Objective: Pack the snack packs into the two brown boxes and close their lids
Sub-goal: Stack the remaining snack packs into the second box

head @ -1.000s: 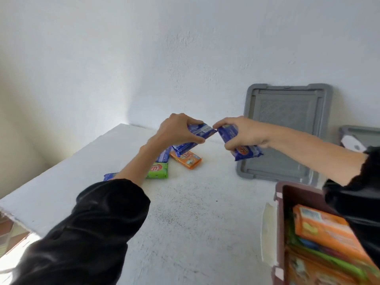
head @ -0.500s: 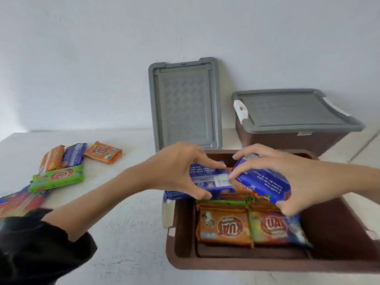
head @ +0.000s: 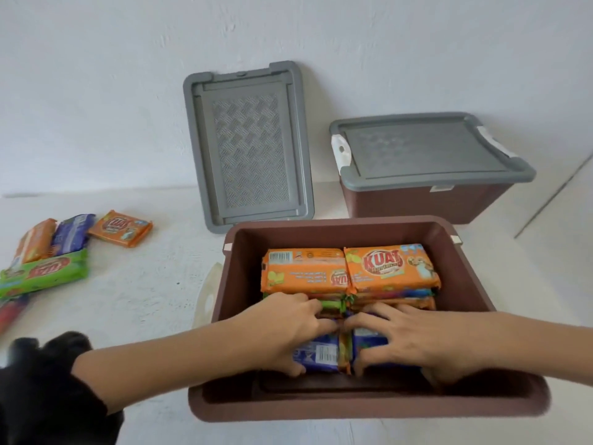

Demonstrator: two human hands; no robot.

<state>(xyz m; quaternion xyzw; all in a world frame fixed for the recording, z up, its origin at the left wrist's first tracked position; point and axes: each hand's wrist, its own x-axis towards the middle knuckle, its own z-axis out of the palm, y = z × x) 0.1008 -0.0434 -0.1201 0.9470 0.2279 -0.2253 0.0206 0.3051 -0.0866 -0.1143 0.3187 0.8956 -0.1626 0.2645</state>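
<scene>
1. Gripping a blue snack pack (head: 317,353): left hand (head: 288,329), fingers curled over its far edge, thumb at its near edge. Clasped likewise on a second blue pack (head: 369,339): right hand (head: 414,338), palm hiding most of the wrapper.
2. Both blue packs lying side by side and touching, at the near end of the stack inside the open brown box (head: 369,409); white barcode label visible on the left one.
3. Behind them, uppermost in the same box, two orange packs (head: 308,271) over green and orange layers; perhaps more beneath, edges too crowded to count.
4. Rear right: closed brown box (head: 426,203). Rear centre: loose grey lid (head: 248,146), upright against the wall.
5. Loose on the white table (head: 144,300), left: green pack (head: 45,271), blue pack (head: 72,234), orange pack (head: 120,228).
6. Lower left: black sleeve (head: 48,396).
</scene>
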